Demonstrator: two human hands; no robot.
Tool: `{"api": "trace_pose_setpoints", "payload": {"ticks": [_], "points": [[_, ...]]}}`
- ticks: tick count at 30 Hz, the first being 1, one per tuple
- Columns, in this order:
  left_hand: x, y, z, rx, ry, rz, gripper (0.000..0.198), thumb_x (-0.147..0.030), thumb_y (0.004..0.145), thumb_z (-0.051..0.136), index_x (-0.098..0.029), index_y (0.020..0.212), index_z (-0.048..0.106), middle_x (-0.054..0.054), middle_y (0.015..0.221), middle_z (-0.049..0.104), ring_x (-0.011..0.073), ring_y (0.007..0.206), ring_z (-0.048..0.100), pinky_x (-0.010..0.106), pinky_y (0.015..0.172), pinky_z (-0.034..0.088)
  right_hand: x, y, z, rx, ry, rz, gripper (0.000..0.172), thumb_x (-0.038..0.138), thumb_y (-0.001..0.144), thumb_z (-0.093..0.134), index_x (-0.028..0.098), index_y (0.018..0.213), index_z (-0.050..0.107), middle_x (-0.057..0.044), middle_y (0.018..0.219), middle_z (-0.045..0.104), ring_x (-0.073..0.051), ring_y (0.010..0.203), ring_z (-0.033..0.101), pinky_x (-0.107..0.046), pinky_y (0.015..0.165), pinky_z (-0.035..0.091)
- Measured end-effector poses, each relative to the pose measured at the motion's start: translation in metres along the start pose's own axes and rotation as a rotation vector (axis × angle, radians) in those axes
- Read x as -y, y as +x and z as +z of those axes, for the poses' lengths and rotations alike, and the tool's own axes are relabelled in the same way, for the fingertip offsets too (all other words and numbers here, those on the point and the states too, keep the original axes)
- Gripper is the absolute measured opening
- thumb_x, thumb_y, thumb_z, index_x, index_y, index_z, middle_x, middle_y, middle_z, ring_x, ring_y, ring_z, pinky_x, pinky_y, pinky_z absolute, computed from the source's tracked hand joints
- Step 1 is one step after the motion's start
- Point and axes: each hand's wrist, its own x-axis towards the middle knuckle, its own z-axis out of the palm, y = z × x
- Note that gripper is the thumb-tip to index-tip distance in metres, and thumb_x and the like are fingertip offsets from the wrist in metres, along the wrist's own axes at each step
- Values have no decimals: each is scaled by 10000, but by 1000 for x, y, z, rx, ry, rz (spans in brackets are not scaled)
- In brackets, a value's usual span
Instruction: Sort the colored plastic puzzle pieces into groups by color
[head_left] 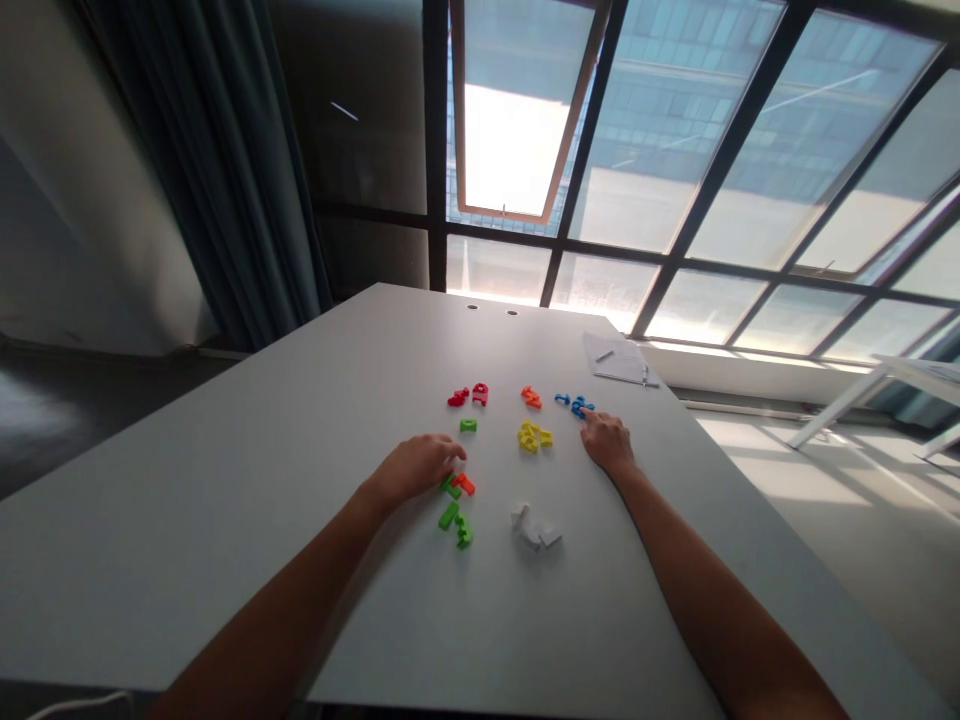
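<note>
My left hand (427, 462) hovers palm-down over the table, fingers loosely bent and apart, with nothing visible in them. Just below its fingertips lie an orange block (465, 484) and a green block (450, 487), the green one partly hidden by the hand. Nearer to me are two more green pieces, a bar-like one (448, 515) and a notched one (463, 532). My right hand (606, 440) rests on the table with its index finger stretched out, the tip touching a small cluster of blue pieces (579, 406). Its other fingers are bent and partly hidden.
Red pieces (459, 397), a pinkish-red block (480, 394), a green block (468, 425), orange pieces (531, 397), yellow pieces (529, 437) and white pieces (534, 530) lie in groups on the white table (337, 400). Paper (611, 352) with pens lies near the far right edge.
</note>
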Motion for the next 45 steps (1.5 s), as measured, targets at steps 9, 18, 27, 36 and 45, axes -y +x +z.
{"api": "trace_pose_setpoints", "payload": {"ticks": [9,18,27,36,45], "points": [[4,3,2,-6,-62,28,290,-273,924,524,-252,1051,784,53,1155,744,196,903,713,270,845,532,-4,-7,2,-36,97,15,615,315,953,534,203,1538,381,-130,1323,654,-304,1163,583,-400,969,445],[3,4,3,10,-146,65,279,-312,915,543,-247,1019,794,67,1153,725,192,852,712,283,836,543,-6,-6,5,-40,115,-2,520,314,955,526,184,1456,483,-149,1312,656,-319,1180,578,-418,974,440],[14,3,-1,-72,-146,67,302,-265,920,523,-243,1082,776,61,1128,751,193,873,715,289,832,550,-7,-6,4,-49,136,-13,504,304,949,533,187,1438,509,-139,1353,638,-309,1203,574,-405,997,429],[7,0,-10,44,-186,83,286,-328,924,535,-237,1044,779,62,1016,767,207,878,713,284,790,554,-7,-7,4,-92,186,-8,469,269,937,544,184,1398,549,-125,1307,668,-282,1153,608,-377,995,435],[8,-1,-9,72,-187,98,272,-358,913,558,-237,997,788,69,1005,768,214,873,715,278,776,548,-9,-5,6,-90,189,-10,445,269,938,536,186,1374,576,-122,1292,679,-287,1159,612,-383,1001,439]]}}
